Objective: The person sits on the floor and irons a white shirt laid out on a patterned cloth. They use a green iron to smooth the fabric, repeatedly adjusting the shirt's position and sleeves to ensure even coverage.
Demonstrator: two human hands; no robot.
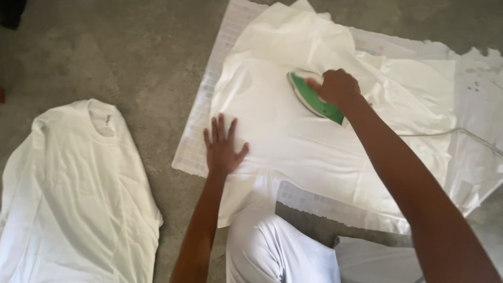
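A white garment (293, 131) lies spread on a pale checked cloth (201, 105) on the floor. My right hand (338, 86) grips the handle of a green and white iron (312, 99) that rests on the garment's upper middle. My left hand (222, 147) lies flat, fingers apart, on the garment's left edge, pressing it down. The iron's thin cord (450, 132) trails off to the right across the fabric.
A second white t-shirt (78, 199) lies flat on the grey concrete floor (152, 57) at the left. My white-clad knee (272, 251) is at the bottom centre. More crumpled white fabric (482, 105) sits at the right edge.
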